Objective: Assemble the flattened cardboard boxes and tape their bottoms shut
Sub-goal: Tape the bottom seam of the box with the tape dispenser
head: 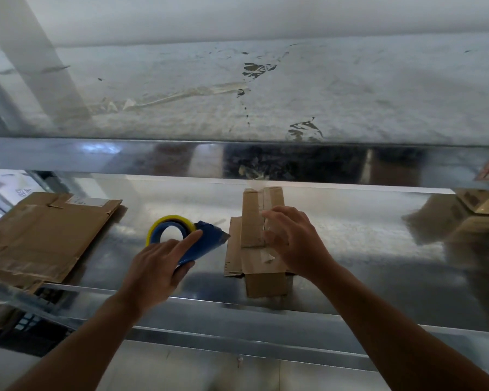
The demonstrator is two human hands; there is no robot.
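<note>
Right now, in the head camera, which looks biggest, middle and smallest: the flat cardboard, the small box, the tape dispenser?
1. flat cardboard
2. small box
3. tape dispenser, partly hidden by the left hand

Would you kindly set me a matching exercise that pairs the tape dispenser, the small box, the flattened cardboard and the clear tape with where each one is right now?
Things:
1. tape dispenser
2. small cardboard box
3. flattened cardboard
4. clear tape

Places:
A. lying flat at the left end of the metal shelf
B. stuck along the seam on the upturned face of the box
C. gripped by the left hand
D. standing mid-shelf with the right hand resting on it

Pairs: 1-C, 2-D, 3-A, 4-B
</note>
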